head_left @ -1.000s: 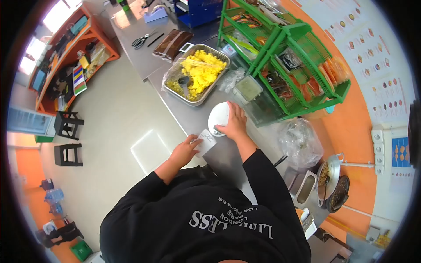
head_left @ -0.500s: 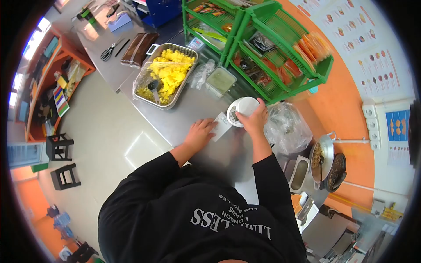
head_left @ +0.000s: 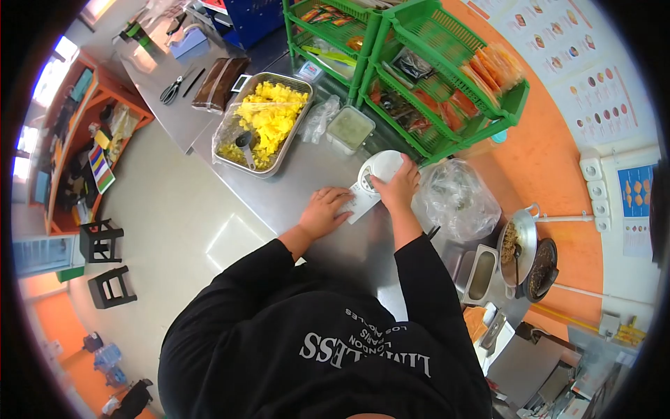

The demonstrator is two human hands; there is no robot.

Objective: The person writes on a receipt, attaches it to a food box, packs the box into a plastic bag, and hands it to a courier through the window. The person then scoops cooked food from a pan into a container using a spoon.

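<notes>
My right hand (head_left: 398,183) grips the right side of a round white kitchen scale (head_left: 385,162), with the thumb near its small display. The scale's platform carries nothing. Flat on the metal worktop (head_left: 279,199), my left hand (head_left: 326,211) rests with its fingers on the left edge of a white paper slip (head_left: 364,202). The slip's upper end meets the scale's near edge; whether it runs underneath I cannot tell. Beyond the scale stands a lidded clear plastic container (head_left: 351,128). To the right of my right hand lies a clear plastic bag (head_left: 459,199).
A metal tray (head_left: 285,159) holds yellow chopped food and a black scoop (head_left: 244,140), partly under plastic film. Green basket racks (head_left: 401,115) stand at the back. Scissors (head_left: 171,92) and a brown packet (head_left: 220,84) lie far left. A pan (head_left: 528,241) and steel container (head_left: 481,274) sit right.
The scale has shifted slightly left and away, with my right hand on it, and now meets the paper slip more closely. My left hand has moved a little to the right.
</notes>
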